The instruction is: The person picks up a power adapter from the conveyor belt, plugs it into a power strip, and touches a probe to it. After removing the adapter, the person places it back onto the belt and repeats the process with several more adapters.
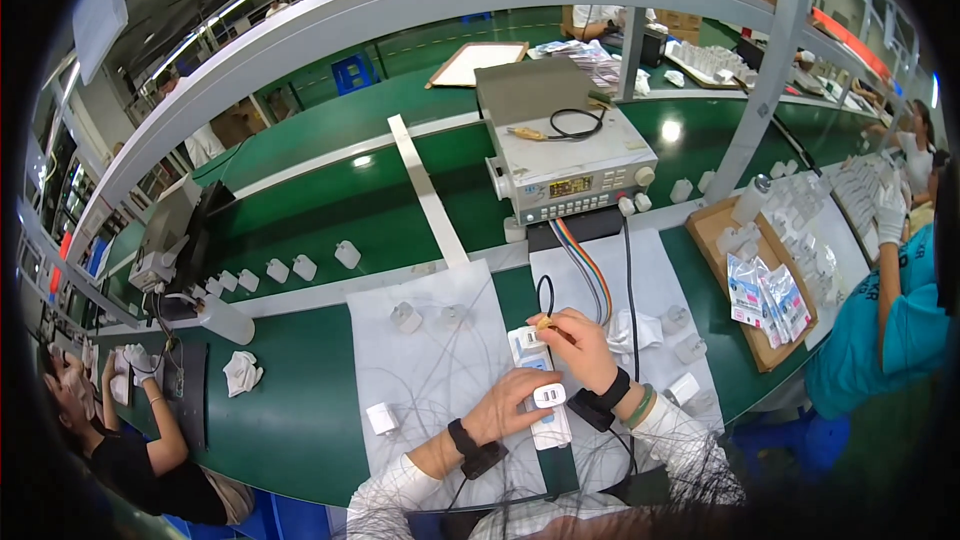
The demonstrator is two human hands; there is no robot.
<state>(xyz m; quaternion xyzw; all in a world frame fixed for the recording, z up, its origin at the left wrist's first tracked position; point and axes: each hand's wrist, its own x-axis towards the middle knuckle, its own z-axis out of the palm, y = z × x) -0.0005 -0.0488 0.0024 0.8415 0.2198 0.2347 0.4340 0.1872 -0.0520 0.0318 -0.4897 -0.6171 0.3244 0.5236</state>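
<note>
My left hand [503, 406] is closed round a white two-port USB charger [549, 395], which sits on a white power strip [553, 433]. Its two ports face up. My right hand [586, 352] pinches a small yellowish plug [543, 323] on a thin black cable, over the far end of the strip, where another white charger [529, 338] shows partly. Whether the plug is inserted in that charger, I cannot tell. Each wrist wears a black band. Another white charger [381, 419] lies on the white sheet [430, 460] left of my left hand.
A grey bench instrument [570, 180] stands behind my hands, with coloured wires running from it. At right is a cardboard tray [770, 348] with packets and clear covers. Several small white chargers [305, 267] line the far ledge. Co-workers sit at both sides; a white bottle [228, 321] stands left.
</note>
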